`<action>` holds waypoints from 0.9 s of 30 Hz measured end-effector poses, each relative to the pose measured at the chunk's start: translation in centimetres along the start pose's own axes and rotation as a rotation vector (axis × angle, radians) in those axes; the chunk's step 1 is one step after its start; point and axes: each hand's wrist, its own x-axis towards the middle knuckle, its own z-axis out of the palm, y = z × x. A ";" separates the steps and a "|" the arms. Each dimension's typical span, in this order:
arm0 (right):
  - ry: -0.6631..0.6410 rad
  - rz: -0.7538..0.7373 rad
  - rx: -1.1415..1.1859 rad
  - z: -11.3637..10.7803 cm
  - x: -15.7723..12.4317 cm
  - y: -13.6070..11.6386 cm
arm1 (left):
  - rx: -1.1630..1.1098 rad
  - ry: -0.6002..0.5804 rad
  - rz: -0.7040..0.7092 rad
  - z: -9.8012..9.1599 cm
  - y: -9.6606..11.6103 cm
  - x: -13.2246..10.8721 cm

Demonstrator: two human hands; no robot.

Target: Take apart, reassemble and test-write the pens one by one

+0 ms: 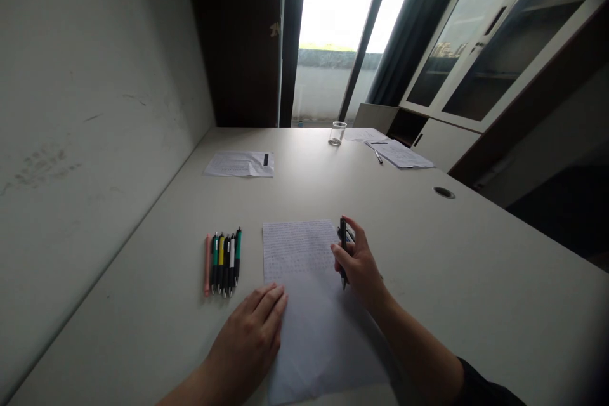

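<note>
A sheet of paper lies before me, its upper part covered in lines of handwriting and its lower part blank. Over its left edge my left hand rests flat, fingers stretched out. My right hand holds a black pen upright at the sheet's right side, tip pointing down; whether the tip touches the paper I cannot tell. Behind that hand, partly hidden, another dark object shows. Left of the paper, several pens with green, yellow, white and black barrels lie in a row beside a pink pen.
On the white table, a written sheet lies at the far left. A clear glass stands near the far edge. Papers and a pen lie at the far right, near a round cable hole. A wall borders the left side.
</note>
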 end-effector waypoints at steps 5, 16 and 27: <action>-0.020 0.005 0.002 0.1 0.1 0.2 | -0.014 0.006 0.001 0.0 -0.1 -0.1; -0.012 0.009 -0.009 0.2 0.1 0.0 | 0.009 -0.011 0.004 0.0 -0.2 0.0; -0.021 -0.017 -0.047 0.1 0.1 0.3 | -0.023 0.001 0.003 0.2 -0.3 -0.2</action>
